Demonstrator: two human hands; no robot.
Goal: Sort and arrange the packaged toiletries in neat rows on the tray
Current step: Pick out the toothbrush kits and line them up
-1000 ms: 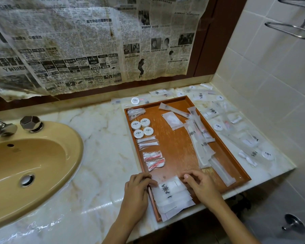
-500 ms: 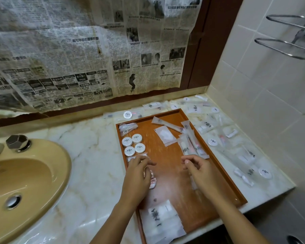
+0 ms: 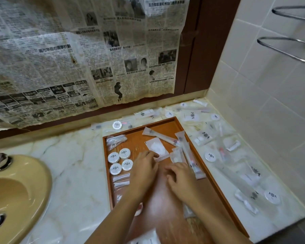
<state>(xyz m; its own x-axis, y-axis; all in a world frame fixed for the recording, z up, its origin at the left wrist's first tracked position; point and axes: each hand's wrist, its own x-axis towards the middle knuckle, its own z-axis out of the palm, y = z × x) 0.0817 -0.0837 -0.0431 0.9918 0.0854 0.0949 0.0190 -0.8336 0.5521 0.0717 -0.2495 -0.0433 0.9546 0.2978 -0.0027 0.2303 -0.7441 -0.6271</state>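
- Tray: brown, rectangular, set on the marble desk with the yellow sink well to the left of both hands.
- Left hand: over the middle of the tray, palm down, fingers loosely bent; its fingertips touch the near edge of a flat white sachet. Whether it pinches the sachet cannot be told.
- Right hand: just beside the left hand, on its right, palm down with fingers curled. Its fingertips lie at the near ends of the long clear packets; whether it holds one cannot be told.
- Long clear packets: piled at angles beyond and to the right of the right hand, overlapping one another, not in a row.
- Four round white tins: left of the left hand, in a two-by-two block, touching or nearly so.
- Clear packet of thin items: beyond the tins, at the tray's far left corner.
- Small packets of white sticks: nearer than the tins, by the left wrist, stacked in a column.
- Loose packaged toiletries: scattered on the desk right of the right hand and beyond the tray, including further round tins.
- Wall behind: covered with newspaper. Tiled wall on the right carries a metal rail.
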